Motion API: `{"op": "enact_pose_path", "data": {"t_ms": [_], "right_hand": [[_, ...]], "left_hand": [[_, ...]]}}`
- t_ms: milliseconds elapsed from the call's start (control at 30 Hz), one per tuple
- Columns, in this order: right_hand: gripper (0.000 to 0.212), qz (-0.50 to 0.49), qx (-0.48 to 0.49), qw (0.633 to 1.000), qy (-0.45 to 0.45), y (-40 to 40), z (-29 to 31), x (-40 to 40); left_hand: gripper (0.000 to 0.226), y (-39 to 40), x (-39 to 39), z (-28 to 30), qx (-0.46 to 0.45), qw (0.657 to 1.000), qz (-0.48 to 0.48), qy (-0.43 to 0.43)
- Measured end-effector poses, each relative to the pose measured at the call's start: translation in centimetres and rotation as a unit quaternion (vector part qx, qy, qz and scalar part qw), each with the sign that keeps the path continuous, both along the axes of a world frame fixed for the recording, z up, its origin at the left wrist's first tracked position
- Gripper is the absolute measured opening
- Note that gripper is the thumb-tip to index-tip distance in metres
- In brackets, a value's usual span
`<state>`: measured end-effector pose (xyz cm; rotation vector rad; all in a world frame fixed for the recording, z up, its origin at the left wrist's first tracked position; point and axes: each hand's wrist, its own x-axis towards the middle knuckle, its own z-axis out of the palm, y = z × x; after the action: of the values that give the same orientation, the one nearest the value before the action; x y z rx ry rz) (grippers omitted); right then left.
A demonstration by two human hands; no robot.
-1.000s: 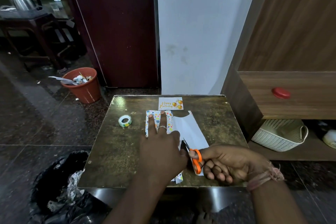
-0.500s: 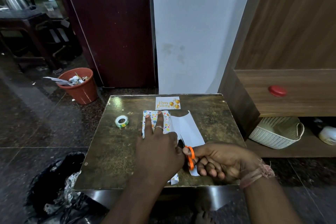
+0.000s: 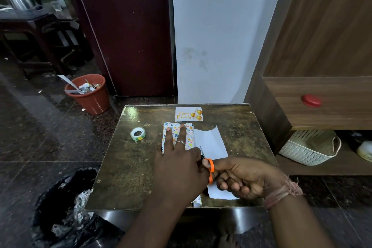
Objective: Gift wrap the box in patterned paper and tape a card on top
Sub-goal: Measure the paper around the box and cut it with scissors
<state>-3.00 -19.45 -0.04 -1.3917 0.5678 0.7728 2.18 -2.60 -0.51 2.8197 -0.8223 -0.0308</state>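
A small box wrapped in patterned paper (image 3: 189, 135) lies in the middle of the brown table (image 3: 124, 171). My left hand (image 3: 177, 167) presses flat on it with straight fingers. To its right the paper's white underside (image 3: 211, 143) spreads out. My right hand (image 3: 241, 177) grips orange-handled scissors (image 3: 209, 167), their blades in the paper beside the box. A "Happy Birthday" card (image 3: 188, 114) lies at the table's far edge. A tape roll (image 3: 137, 133) sits left of the box.
A black rubbish bag (image 3: 66, 207) lies on the floor at the table's near left. A terracotta bin (image 3: 88, 94) with scraps stands at far left. A wooden cabinet (image 3: 322, 102) and a white basket (image 3: 310, 147) are on the right. A wall rises behind the table.
The right hand has pushed the scissors a little farther along the paper beside the box. The left hand stays pressed on the box.
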Motion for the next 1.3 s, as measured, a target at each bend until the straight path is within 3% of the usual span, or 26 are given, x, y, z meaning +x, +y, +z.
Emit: {"op": "enact_pose_path", "data": {"t_ms": [367, 667, 933, 1300], "right_hand": [[0.043, -0.018, -0.021, 0.999, -0.019, 0.2, 0.3, -0.2], [0.046, -0.03, -0.02, 0.999, -0.015, 0.5, 0.5, -0.1], [0.048, -0.054, -0.008, 0.998, -0.022, 0.6, 0.7, -0.1], [0.043, -0.067, -0.003, 0.998, 0.001, 0.7, 0.8, -0.3]], "left_hand": [[0.026, 0.1, 0.3, -1.5, -0.041, 0.997, -0.001, -0.063], [0.038, 0.2, 0.2, -0.6, -0.017, 1.0, -0.006, -0.01], [0.028, 0.4, 0.4, -1.2, -0.04, 0.998, -0.011, -0.042], [0.023, 0.5, 0.4, -0.9, -0.041, 0.999, -0.006, -0.003]]}}
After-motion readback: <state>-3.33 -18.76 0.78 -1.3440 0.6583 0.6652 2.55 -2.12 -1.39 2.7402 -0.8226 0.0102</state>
